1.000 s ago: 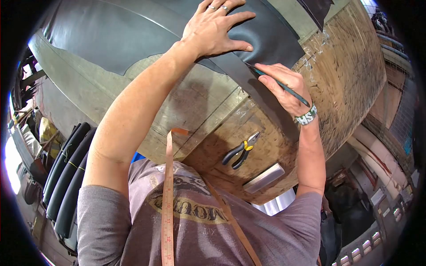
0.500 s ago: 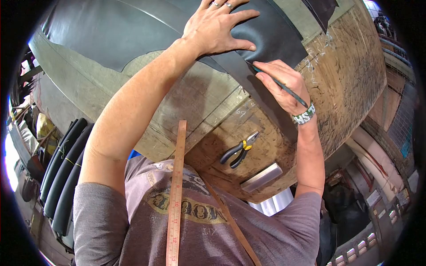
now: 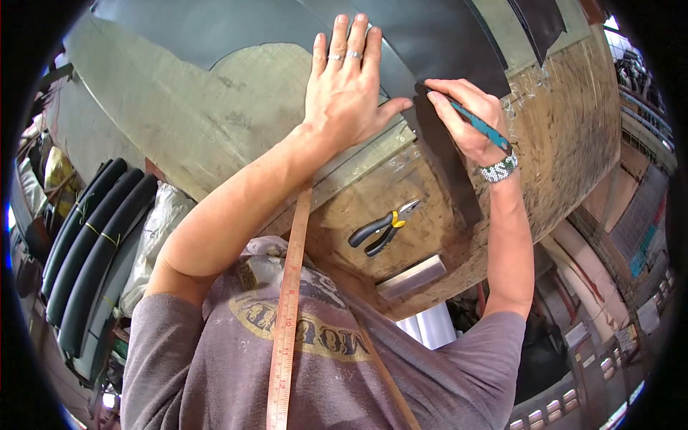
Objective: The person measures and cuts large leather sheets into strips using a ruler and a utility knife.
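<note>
My left hand point(image 3: 347, 89) lies flat with fingers stretched over the dark leather sheet point(image 3: 251, 25), its thumb near a dark strip. My right hand point(image 3: 469, 118) grips a teal pen-like tool point(image 3: 481, 127), its dark tip at the upper end of the dark leather strip point(image 3: 448, 158). That strip runs down toward the worktable's near edge. Pliers point(image 3: 383, 228) with black and yellow handles rest on the wooden board, left of the strip. Nearer my body lies a metal bar point(image 3: 411, 277). A measuring tape point(image 3: 290, 301) hangs down over my shirt.
The wooden worktable point(image 3: 559, 122) has scuffs and chalk marks, with a curved near edge. Black rolls point(image 3: 89, 244) stand at the left beside a whitish plastic bag point(image 3: 161, 236). Pale rolled material point(image 3: 584, 272) lies beyond the table at the right.
My left hand has turned, its fingers now pointing away from me and closer together. The leather has shifted, its fold by my left hand flattened. My right hand still holds the tool, slightly farther up.
</note>
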Motion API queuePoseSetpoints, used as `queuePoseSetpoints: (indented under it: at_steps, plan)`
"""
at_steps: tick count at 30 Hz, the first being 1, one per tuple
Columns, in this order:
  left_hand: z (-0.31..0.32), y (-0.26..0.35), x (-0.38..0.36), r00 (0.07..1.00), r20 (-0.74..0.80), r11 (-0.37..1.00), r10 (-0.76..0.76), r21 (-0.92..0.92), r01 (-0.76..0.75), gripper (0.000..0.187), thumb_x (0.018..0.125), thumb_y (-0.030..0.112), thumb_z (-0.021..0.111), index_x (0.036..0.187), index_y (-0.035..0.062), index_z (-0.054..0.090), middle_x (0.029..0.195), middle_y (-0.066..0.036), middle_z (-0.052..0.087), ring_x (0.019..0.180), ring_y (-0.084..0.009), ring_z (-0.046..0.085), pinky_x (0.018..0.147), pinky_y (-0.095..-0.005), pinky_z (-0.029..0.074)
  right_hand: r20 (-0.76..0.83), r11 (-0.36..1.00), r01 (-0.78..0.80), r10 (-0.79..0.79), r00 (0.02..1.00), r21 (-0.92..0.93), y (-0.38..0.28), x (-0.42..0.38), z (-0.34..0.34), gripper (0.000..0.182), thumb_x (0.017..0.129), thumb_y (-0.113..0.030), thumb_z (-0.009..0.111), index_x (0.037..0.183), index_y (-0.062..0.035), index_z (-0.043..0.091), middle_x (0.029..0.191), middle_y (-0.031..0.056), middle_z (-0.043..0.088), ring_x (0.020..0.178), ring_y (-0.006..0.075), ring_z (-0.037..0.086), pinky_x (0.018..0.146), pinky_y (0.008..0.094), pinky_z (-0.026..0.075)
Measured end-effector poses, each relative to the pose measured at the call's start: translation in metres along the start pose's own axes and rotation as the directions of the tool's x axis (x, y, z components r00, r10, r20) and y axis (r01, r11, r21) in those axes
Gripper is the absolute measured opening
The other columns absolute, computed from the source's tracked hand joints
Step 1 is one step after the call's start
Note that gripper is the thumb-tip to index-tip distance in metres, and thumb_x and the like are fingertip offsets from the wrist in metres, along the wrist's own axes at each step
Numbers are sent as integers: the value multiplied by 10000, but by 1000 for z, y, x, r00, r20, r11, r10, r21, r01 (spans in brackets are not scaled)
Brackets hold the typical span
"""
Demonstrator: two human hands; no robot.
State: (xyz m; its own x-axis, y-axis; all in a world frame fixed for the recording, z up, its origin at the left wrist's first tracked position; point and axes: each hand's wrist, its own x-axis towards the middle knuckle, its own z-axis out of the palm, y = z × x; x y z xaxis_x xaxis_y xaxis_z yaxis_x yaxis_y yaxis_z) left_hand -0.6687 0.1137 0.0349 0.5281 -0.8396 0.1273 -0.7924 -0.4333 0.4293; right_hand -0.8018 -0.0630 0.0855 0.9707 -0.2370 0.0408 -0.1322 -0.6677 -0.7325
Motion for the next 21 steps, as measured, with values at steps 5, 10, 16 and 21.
queuePoseSetpoints:
  at_steps: [5, 10, 16, 21]
  plan:
    - [-11, 16, 6, 986, 132, 985, -105, 150, 85, 1023, 858, 600, 690, 1546, -60, 318, 1641, -247, 251, 1545, -428, 167, 1211, -633, 182, 35, 999, -22, 23, 999, -24, -1, 2, 1, 143, 910, -78, 687, 1023, 8, 696, 874, 184, 710, 763, 338, 707, 657, 377, 547]
    - [-19, 25, 9, 971, 192, 966, -139, 241, 91, 1026, 852, 593, 699, 1545, -62, 319, 1639, -250, 259, 1540, -421, 190, 1165, -699, 212, 84, 996, -85, 88, 993, -31, -4, -3, -4, 137, 911, -74, 677, 1025, 3, 687, 874, 204, 702, 789, 364, 707, 674, 396, 551]
    - [-24, 28, 18, 961, 231, 947, -151, 311, 74, 1022, 846, 587, 710, 1518, -89, 342, 1597, -277, 319, 1509, -442, 249, 1116, -729, 274, 75, 998, -35, 40, 996, -61, -3, -13, -7, 126, 909, -53, 665, 1024, -5, 685, 868, 214, 693, 794, 390, 693, 680, 404, 548]
    - [-24, 31, 19, 968, 228, 941, -101, 338, 18, 1026, 836, 610, 711, 1489, -109, 378, 1571, -291, 349, 1475, -457, 306, 1087, -717, 329, 169, 987, 7, 20, 985, -163, 15, -63, -30, 97, 908, -53, 669, 984, 7, 679, 838, 176, 679, 757, 359, 670, 662, 408, 521]
